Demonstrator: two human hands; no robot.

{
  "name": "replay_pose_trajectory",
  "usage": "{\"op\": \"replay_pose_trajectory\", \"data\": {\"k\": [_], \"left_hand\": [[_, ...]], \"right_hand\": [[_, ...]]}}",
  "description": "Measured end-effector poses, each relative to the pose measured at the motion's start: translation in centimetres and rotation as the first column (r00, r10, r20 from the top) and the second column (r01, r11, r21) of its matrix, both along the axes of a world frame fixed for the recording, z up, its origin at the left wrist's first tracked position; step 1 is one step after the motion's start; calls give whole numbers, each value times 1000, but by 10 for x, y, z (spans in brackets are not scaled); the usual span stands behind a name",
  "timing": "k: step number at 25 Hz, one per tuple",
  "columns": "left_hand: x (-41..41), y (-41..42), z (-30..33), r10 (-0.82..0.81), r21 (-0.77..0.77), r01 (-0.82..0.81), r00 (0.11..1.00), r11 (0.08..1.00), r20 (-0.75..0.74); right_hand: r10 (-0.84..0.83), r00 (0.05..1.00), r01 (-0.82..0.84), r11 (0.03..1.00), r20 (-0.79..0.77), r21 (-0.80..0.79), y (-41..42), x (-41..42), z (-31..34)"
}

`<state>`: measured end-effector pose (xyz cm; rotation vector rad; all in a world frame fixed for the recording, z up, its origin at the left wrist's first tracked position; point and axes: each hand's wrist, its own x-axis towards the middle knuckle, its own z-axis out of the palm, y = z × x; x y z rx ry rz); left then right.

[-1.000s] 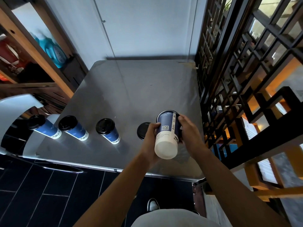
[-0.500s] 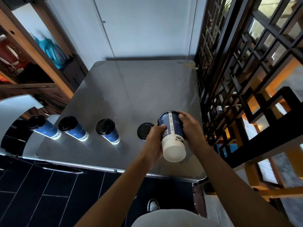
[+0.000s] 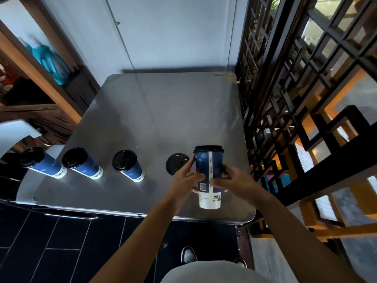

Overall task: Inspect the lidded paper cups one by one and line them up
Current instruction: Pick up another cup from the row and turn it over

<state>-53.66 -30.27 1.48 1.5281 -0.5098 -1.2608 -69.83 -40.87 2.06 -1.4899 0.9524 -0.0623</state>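
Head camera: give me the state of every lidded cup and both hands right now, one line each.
Blue paper cup with black lid in hand: lifted, lid on, upright.
Three blue black-lidded cups at left: standing in a row, lids on.
Fourth black-lidded cup: standing, partly hidden.
Left hand: grip on the lifted cup.
Right hand: grip on it too.

Brushed, softly reflective metal tabletop (image 3: 163,111); matt paper cup (image 3: 208,176) with glossy black plastic lid (image 3: 208,148).

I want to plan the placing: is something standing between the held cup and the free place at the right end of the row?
Nothing visible does. The held cup is in both hands, left hand and right hand, above bare table right of the fourth cup.
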Motion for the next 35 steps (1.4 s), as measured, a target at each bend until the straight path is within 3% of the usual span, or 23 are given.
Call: {"op": "replay_pose_trajectory", "data": {"k": [10,13,20,30,35], "left_hand": [[-16,-18,-46,-214,28,221,890,975,402],[-21,-33,-55,-275,40,279,894,959,353],[-27,-85,-97,-303,108,284,911,953,280],[-34,-105,-121,-274,219,213,914,952,299],[-33,-85,-127,-316,344,212,905,915,285]], "right_hand": [[-141,989,118,923,-38,-366,7,-7,-56],[-239,967,176,879,-88,-444,1,-7,-62],[-301,939,209,885,-168,-416,-43,-13,-97],[-229,967,178,922,-113,-344,-73,-26,-124],[-117,972,52,952,-202,-300,-65,-32,-147]]}}
